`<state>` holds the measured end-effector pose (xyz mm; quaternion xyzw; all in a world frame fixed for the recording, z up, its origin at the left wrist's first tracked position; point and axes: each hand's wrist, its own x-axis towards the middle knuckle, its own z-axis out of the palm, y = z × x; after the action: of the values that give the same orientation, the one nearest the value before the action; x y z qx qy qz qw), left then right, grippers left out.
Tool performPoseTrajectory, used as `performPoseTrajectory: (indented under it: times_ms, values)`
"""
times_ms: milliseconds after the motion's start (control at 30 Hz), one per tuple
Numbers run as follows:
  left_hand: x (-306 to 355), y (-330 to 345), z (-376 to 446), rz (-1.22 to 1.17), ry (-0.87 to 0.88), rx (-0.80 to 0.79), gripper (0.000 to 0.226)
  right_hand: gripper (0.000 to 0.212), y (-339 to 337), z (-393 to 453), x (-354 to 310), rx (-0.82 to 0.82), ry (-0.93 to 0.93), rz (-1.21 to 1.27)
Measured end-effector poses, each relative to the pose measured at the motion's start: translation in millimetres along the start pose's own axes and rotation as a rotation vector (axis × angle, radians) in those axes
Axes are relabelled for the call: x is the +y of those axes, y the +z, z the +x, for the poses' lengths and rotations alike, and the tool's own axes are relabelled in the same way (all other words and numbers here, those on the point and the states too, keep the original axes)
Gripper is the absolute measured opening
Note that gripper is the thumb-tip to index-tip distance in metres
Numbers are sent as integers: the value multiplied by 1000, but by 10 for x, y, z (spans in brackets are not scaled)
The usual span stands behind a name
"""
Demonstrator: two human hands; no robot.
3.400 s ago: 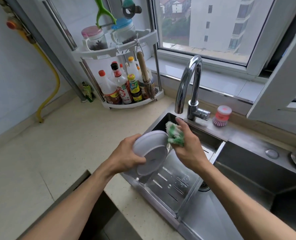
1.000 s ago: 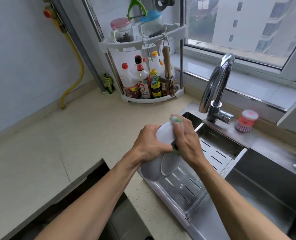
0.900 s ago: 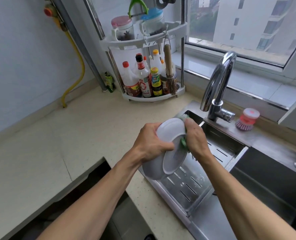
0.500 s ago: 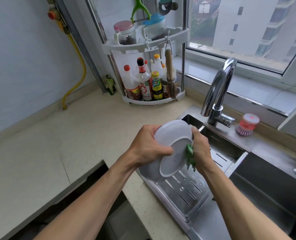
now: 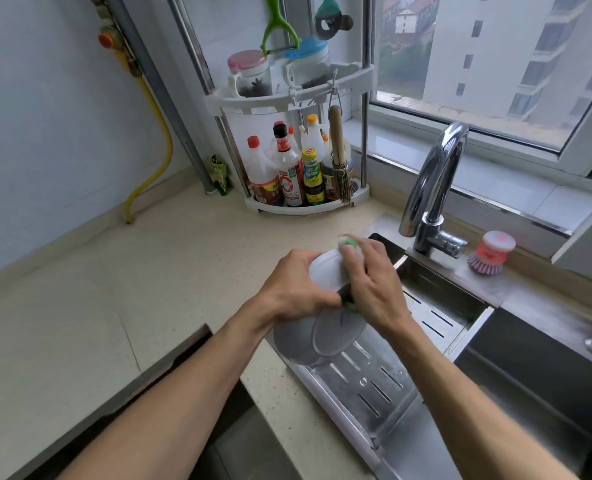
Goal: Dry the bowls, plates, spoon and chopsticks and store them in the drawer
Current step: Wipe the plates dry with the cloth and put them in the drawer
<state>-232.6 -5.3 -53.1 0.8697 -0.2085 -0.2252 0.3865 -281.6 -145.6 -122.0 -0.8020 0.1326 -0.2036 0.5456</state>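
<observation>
head view: the left hand [image 5: 296,285] grips a white bowl [image 5: 325,271] by its rim, fingers curled round the near edge, holding it tilted above the left end of the sink [image 5: 547,382]. a second white bowl or plate [image 5: 317,341] hangs just below the first, seemingly stacked with it; whether the left hand holds both i cannot tell. the right hand [image 5: 374,282] presses a green and white cloth [image 5: 350,242] against the bowl, fingers bent over the cloth so that only bits of it show above and below the hand.

under the hands a slotted metal drain tray [image 5: 374,386] sits across the sink's left end, beside the beige counter [image 5: 114,289]. a chrome tap [image 5: 433,181] rises behind the sink, and a pink dish brush [image 5: 492,252] stands on the sink ledge to the right of it.

in the far corner of the counter stands a white two-tier rack [image 5: 287,98]: sauce bottles [image 5: 287,171] crowd the lower shelf, two jars [image 5: 253,74] sit on the upper one, and a small bamboo brush [image 5: 339,161] hangs from a hook on its front. a yellow hose [image 5: 152,140] runs down the wall on the left. at the bottom left, a dark open drawer [image 5: 170,410] shows below the counter edge, partly hidden by the left forearm. a window [image 5: 495,57] behind the tap looks out on apartment blocks.
</observation>
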Motion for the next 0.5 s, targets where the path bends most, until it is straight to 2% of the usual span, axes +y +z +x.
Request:
performPoseTrajectory:
  times_ms: [67,200,233,333,400,433,500]
  values:
    - [11,69,-15,-33,11,26,41,54,42,-28,24,67,-42,-31]
    - [40,106,-78,-32,62,43,41,57,-93,112,201,69,264,232]
    - [43,129,-93,-55,62,78,41,54,-79,104,188,86,276,272]
    - [40,191,-66,-64,41,155,38,44,117,32,27,72,79,191]
    - [11,202,-96,-60,32,150,34,39,185,13,17,37,49,200]
    - [-8,206,-114,-61,35,136,35,39,152,30,28,20,111,236]
    - [-59,200,-148,-58,34,126,39,55,83,121,133,-5,288,310]
